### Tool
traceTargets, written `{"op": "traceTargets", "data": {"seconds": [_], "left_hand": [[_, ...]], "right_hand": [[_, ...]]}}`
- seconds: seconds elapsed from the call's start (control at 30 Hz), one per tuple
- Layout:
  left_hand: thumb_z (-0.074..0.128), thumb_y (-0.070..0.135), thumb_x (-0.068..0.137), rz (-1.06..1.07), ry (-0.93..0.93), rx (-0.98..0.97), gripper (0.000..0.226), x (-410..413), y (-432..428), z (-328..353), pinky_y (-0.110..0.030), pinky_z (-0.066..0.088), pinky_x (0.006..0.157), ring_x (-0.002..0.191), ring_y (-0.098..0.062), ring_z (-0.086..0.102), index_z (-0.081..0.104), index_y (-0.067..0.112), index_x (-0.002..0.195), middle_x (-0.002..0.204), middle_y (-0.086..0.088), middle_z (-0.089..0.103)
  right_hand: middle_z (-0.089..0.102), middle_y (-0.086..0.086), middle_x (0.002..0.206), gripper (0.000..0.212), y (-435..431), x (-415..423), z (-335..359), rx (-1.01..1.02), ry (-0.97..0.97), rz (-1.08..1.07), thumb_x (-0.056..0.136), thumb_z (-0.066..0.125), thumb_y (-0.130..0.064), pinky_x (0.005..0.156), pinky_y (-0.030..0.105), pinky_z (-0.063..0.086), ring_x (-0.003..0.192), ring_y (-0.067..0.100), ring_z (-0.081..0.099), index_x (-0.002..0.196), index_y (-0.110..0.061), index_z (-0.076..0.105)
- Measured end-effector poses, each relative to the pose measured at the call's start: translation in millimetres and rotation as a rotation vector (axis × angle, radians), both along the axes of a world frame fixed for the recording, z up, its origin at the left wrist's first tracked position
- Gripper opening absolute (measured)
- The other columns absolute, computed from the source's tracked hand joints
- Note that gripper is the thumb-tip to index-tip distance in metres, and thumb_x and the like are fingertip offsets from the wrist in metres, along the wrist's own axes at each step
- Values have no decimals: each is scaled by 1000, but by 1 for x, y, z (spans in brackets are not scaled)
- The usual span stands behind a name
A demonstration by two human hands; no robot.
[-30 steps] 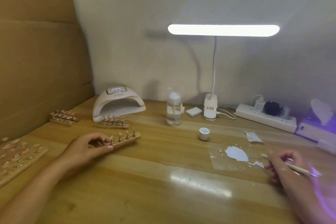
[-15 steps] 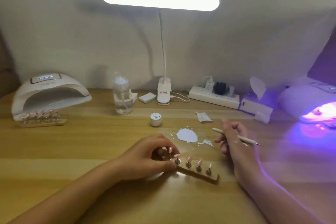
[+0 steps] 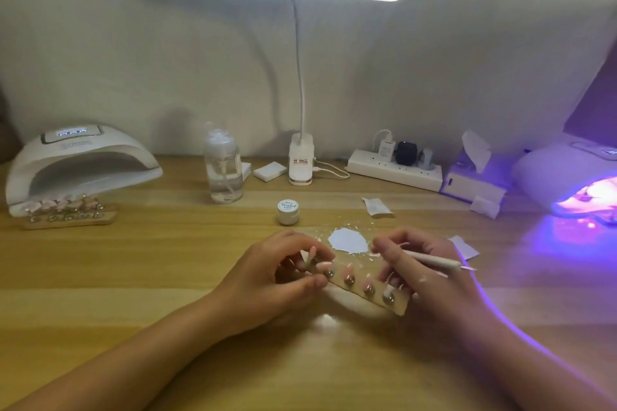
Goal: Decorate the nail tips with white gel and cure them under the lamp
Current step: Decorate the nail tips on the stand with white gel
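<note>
Centrally, left hand [image 3: 275, 279] pinches the strip [image 3: 359, 296] at its left end; right hand [image 3: 434, 287] grips the brush [image 3: 434, 261].

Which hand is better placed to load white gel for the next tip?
Right. The right hand holds the brush beside the white gel patch; the left hand is occupied gripping the wooden nail-tip holder.

At frame centre a nail-tip holder [image 3: 367, 289] lies on the table [image 3: 133, 277] between the left hand [image 3: 277, 274], gripping its end, and the right hand [image 3: 430, 277], holding a brush [image 3: 437, 261]. Just behind it lies the gel smear [image 3: 349, 240], and behind that the gel jar [image 3: 287, 210]. The left nail lamp [image 3: 83, 163] sits at far left with a second holder [image 3: 70, 215] before its mouth. The right nail lamp [image 3: 581, 183] is at the right edge.
</note>
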State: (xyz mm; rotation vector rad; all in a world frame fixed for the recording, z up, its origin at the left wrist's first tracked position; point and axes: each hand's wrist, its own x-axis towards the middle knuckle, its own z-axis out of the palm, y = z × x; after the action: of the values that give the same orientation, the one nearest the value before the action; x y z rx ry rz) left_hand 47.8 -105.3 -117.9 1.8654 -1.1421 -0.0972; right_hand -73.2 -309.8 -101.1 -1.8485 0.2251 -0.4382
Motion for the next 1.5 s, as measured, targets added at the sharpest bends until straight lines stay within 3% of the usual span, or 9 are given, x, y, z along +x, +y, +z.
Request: {"op": "traceTargets", "data": {"seconds": [0.17, 0.3, 0.43, 0.53, 0.67, 0.9, 1.1, 1.33, 1.5], "left_hand": [[79, 17, 78, -20, 316, -134, 44, 1, 5, 16, -17, 53, 82, 96, -15, 69, 69, 31, 118, 103, 6, 72], [77, 17, 72, 8, 591, -258, 53, -2, 5, 17, -24, 56, 87, 107, -20, 68, 66, 29, 122, 116, 1, 71], [70, 9, 78, -70, 1038, -400, 52, -7, -2, 13, -33, 59, 84, 106, -31, 69, 55, 7, 128, 116, -17, 71], [67, 12, 82, -86, 1133, -402, 45, -11, -5, 12, -33, 61, 78, 101, -30, 71, 57, 4, 126, 115, -20, 70], [62, 12, 87, -57, 1104, -353, 35, -11, -7, 13, -28, 61, 71, 88, -20, 73, 59, 4, 121, 113, -16, 72], [63, 14, 93, -119, 913, -29, 24, -7, -5, 16, -21, 50, 70, 83, -16, 61, 70, 14, 116, 101, -8, 72], [73, 28, 81, -126, 852, 63, 19, 4, 1, 26, -17, 52, 67, 81, -6, 67, 79, 23, 99, 99, -1, 76], [39, 43, 101, 53, 757, 92, 41, 19, 5, 24, -30, 53, 80, 91, -15, 69, 74, 22, 99, 104, -2, 76], [77, 51, 71, -35, 196, 123, 55, 5, 4, 6, -14, 50, 75, 91, -7, 67, 52, 45, 120, 102, 13, 72]], "right_hand": [[75, 20, 99, 29, -8, -6, 13, 245, 81, 199, 71, 79, -32, 63, 24, 55, 80, 15, 70, 97, -19, 76], [77, 16, 99, 39, 0, -6, 6, 415, 94, 207, 63, 82, -20, 60, 23, 58, 79, 15, 72, 100, -12, 76], [77, 10, 94, 51, 20, -7, -1, 340, 3, 120, 57, 90, -4, 60, 22, 55, 76, 15, 71, 102, -20, 74], [74, 8, 91, 41, 33, -8, -1, 226, -89, 101, 64, 87, -9, 59, 22, 54, 67, 19, 70, 96, -31, 73], [70, 3, 88, 33, 40, -10, -4, 195, -164, 144, 75, 86, -20, 56, 26, 55, 63, 23, 71, 100, -32, 69], [68, -9, 117, 47, 17, -5, -13, -155, -174, 151, 81, 76, -29, 70, 26, 58, 104, 13, 68, 120, -43, 53], [68, -11, 100, 48, 10, 0, -17, -226, -180, 190, 75, 81, -34, 66, 22, 57, 87, 13, 70, 115, -39, 56], [65, -10, 95, 51, -5, -2, -16, -362, -44, 219, 74, 82, -36, 66, 24, 55, 68, 7, 60, 115, -41, 52], [65, -14, 96, 48, -14, -1, -17, -480, 1, 218, 71, 79, -36, 66, 10, 46, 78, 6, 65, 107, -47, 48]]}}
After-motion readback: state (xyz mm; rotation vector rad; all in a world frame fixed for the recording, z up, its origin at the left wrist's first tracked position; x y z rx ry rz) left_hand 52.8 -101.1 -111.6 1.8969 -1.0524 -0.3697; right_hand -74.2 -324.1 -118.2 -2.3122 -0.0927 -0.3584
